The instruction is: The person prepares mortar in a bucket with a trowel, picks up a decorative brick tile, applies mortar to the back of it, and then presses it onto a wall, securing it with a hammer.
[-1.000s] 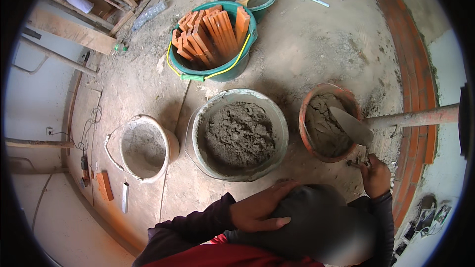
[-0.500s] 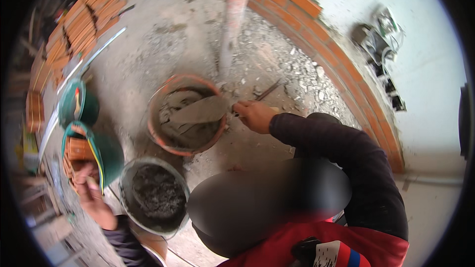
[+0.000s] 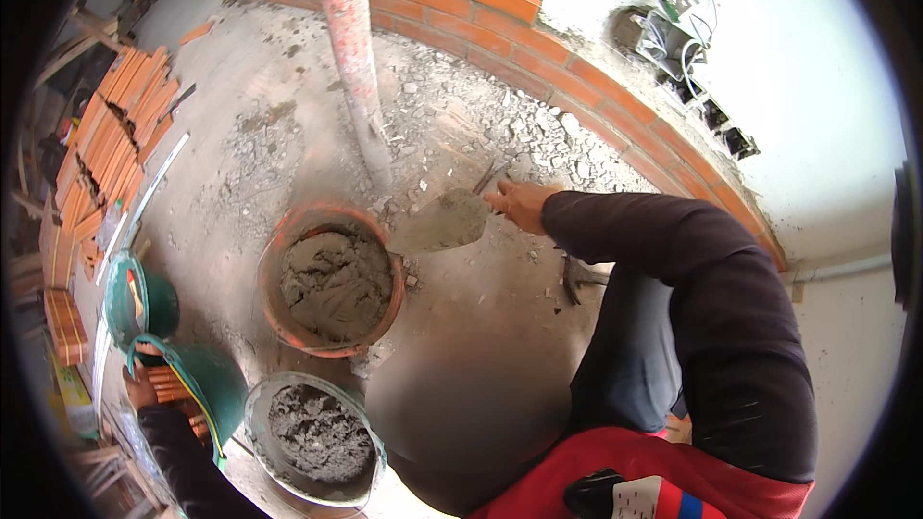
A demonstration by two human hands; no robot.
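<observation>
My right hand (image 3: 522,206) is closed on the handle of a trowel (image 3: 439,224); the handle itself is mostly hidden by the fingers. Grey mortar coats the trowel's blade, which hangs just right of an orange-rimmed tub (image 3: 332,286) of wet mortar. On the left, my left hand (image 3: 141,386) is at the rim of a green bucket (image 3: 213,386) that holds orange bricks (image 3: 169,384). Its fingers are partly hidden there, so whether they grip a brick or the rim is unclear. Nearer me stands a pail (image 3: 258,442) with darker grey mix (image 3: 322,432).
Another green bucket (image 3: 159,303) contains an orange-handled tool. Stacked bricks (image 3: 115,135) lie at far left beside a long metal strip (image 3: 159,178). A paint-spattered post (image 3: 354,58) rises beyond the tub, before rubble (image 3: 548,139) and a low brick wall (image 3: 500,34). Wires (image 3: 687,53) hang from the white wall.
My right hand has carried the trowel from over the tub to beside it. The left hand has moved from above the green bucket to its far rim. The view has shifted too.
</observation>
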